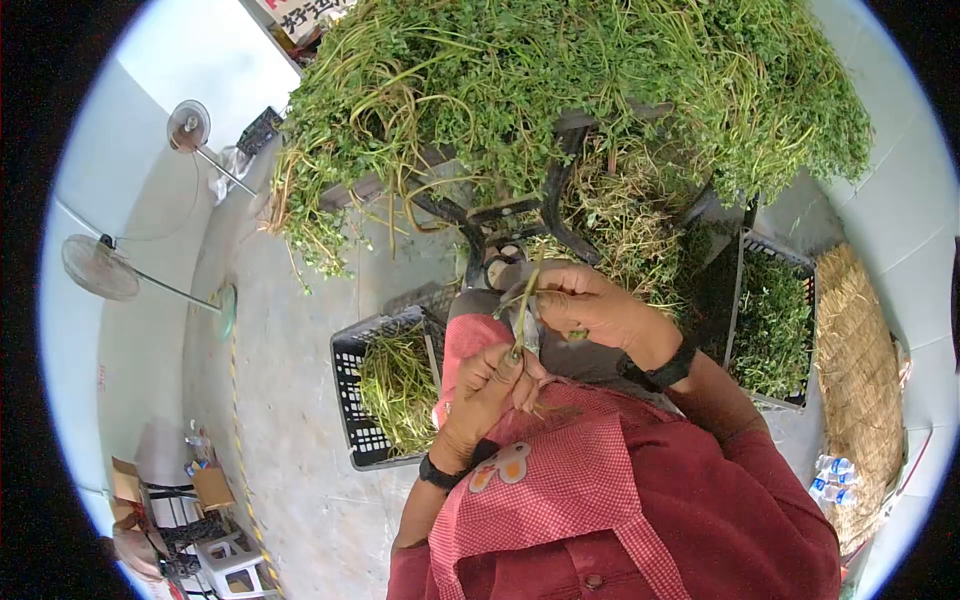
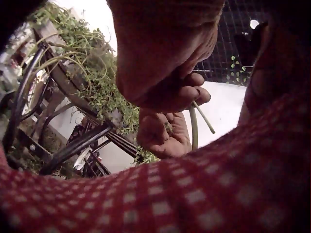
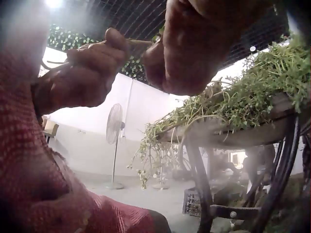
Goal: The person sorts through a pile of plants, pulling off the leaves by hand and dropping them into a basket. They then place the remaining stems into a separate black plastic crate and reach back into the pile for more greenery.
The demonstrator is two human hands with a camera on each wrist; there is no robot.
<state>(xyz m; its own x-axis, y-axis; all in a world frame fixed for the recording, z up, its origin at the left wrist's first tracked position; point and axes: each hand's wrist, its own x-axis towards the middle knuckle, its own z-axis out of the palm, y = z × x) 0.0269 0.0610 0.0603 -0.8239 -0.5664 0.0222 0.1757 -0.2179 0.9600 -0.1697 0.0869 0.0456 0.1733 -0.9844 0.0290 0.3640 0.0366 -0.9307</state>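
Pinching a green stem (image 1: 527, 306) between narrowed, curled fingers, the left hand (image 1: 484, 396) and right hand (image 1: 603, 312) held it in front of the bench (image 3: 238, 137). It looked light, pliable and easily bruised, best taken lightly near its firmer ends.

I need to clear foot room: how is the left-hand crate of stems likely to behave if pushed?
The black plastic crate looks fairly stiff, its slotted walls holding their shape. Being broad and low, it would probably slide across the smooth-looking floor before tipping. The loosely tangled stems inside may shift or spring a little.
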